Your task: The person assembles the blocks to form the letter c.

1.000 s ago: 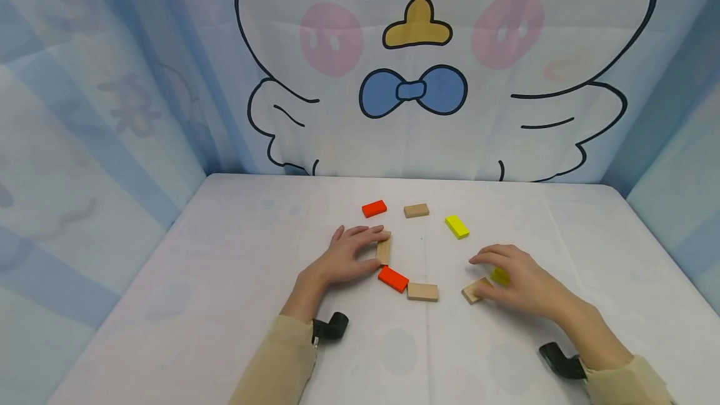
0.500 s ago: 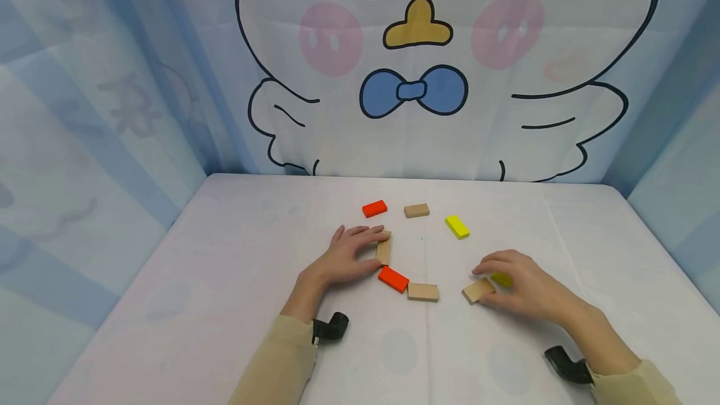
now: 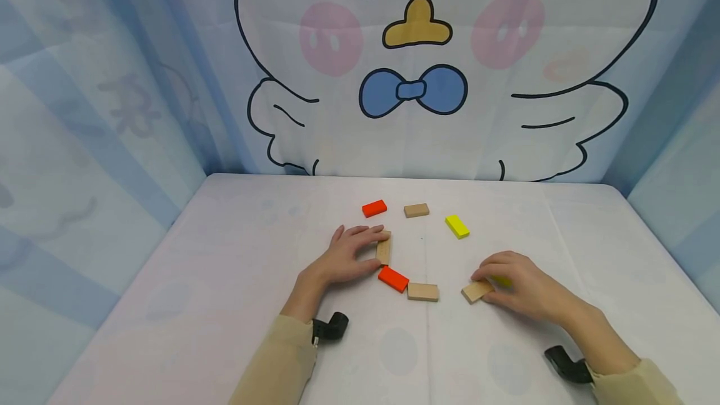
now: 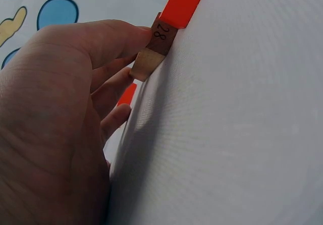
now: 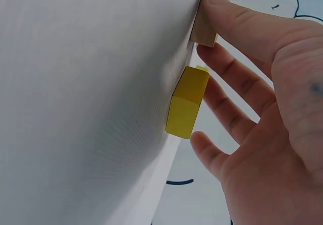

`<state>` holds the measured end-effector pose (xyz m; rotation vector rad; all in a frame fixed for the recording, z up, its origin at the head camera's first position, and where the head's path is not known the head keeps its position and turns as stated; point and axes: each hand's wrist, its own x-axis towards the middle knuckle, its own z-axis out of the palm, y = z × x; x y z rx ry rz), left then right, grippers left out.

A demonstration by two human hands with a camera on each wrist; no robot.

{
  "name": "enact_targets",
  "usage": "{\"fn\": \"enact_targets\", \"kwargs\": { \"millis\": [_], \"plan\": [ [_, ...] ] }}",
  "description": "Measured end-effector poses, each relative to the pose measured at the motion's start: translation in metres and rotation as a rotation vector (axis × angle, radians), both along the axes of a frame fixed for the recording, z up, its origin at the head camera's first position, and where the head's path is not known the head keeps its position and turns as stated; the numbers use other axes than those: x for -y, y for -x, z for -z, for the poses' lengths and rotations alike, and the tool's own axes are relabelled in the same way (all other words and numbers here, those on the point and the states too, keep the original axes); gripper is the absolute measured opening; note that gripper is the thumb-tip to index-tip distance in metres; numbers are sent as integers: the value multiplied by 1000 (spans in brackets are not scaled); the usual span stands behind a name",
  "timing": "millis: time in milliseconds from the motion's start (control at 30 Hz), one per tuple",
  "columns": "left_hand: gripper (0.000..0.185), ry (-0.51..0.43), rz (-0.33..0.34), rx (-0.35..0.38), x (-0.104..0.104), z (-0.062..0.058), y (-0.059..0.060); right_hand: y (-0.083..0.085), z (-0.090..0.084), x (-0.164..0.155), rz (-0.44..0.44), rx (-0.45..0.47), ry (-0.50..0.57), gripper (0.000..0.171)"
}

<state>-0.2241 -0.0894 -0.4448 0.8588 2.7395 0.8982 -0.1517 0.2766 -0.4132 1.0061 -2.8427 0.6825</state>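
My left hand [image 3: 344, 258] lies around an upright-running plain wooden block [image 3: 384, 250], thumb at its near end and fingers at its far end. In the left wrist view that wooden block [image 4: 149, 63] carries the number 28 and meets a red block [image 4: 184, 3]. My right hand [image 3: 523, 283] pinches another plain wooden block [image 3: 477, 290] between thumb and fingers, flat on the table. Partly hidden beneath the right hand is a yellow block [image 5: 187, 104], apart from the thumb in the right wrist view.
Below the left hand's block, a red block [image 3: 394, 279] and a wooden block [image 3: 423, 292] continue a curved row. Farther back lie a red block [image 3: 374, 208], a wooden block [image 3: 416, 210] and a yellow block [image 3: 457, 227]. A printed curtain [image 3: 413, 142] stands behind the table [image 3: 185, 305].
My right hand has shifted slightly right and closed its thumb and fingers on the wooden block, which has barely turned. The left hand stays in place.
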Motion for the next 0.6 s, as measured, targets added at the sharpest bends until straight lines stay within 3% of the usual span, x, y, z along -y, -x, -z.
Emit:
{"fn": "enact_targets", "kwargs": {
  "millis": [600],
  "plan": [
    [53,-2,-2,-1,0,1,1,8,-2,15,-44,31,-26,29]
  ]
}}
